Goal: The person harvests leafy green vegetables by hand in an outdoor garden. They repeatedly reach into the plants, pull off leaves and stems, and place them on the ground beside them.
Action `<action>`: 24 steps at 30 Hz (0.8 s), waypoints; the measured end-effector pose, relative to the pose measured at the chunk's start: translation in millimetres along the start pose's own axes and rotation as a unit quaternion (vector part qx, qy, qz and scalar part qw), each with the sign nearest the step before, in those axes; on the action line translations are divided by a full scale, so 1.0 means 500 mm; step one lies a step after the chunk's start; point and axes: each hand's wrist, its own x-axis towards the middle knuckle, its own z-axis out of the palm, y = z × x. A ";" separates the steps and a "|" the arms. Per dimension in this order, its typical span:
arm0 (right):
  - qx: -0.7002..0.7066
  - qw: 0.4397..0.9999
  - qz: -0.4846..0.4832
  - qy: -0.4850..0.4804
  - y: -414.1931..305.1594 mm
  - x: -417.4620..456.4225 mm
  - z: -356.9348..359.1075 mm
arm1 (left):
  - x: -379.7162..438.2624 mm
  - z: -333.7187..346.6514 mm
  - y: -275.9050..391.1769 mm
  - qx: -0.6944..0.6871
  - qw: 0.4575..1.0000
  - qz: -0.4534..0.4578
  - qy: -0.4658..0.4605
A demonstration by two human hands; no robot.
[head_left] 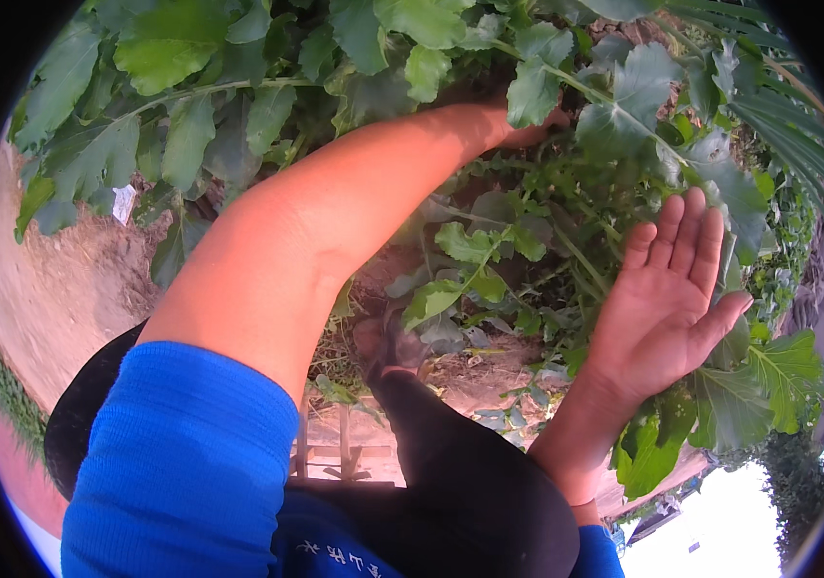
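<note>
Broad, lobed green leaves (191,137) on long pale stalks fill the upper part of the head view. My left arm reaches up across the picture, and my left hand (538,134) is in among the plants, partly covered by a leaf; what its fingers touch is hidden. On the right, my right hand (668,311) is raised with its palm showing, its fingers apart and nothing in them. It stands before large leaves (730,404). Smaller leafy plants (466,253) grow low between my two arms.
Bare soil (69,253) lies at the left, with a white scrap (123,204) near the leaves. My foot (401,347) is on the ground amid the plants. Wooden slats (345,451) show below. Long narrow leaves (791,123) hang at the upper right.
</note>
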 end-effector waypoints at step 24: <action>-0.155 0.974 -0.045 0.161 0.022 -0.011 0.056 | 0.020 -0.067 0.063 -0.482 0.851 -0.116 0.177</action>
